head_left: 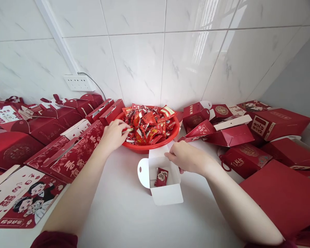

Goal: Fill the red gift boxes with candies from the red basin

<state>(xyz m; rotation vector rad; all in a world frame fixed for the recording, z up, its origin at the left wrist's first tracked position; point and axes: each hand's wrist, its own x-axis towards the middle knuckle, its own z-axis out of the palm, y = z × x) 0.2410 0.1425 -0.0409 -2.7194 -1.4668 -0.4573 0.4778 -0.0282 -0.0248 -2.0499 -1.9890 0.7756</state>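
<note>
A red plastic basin [138,148] is heaped with wrapped candies [150,119], mostly in red and gold wrappers. My left hand [115,134] reaches over its left rim, fingers pinched around a small pale wrapped candy [130,130]. In front of the basin stands a small paper gift box [166,195], white inside, its flaps spread outward. One dark red candy packet [161,177] with light lettering lies in the box. My right hand [188,156] grips the box at its upper right side, fingers closed over the flap's edge.
Red gift boxes [74,155] crowd the left side, with a flat-topped box showing a cartoon couple [33,199] nearest. More red boxes [229,136] pile up on the right, including a large plain one [284,196]. A power strip [79,82] hangs on the tiled wall.
</note>
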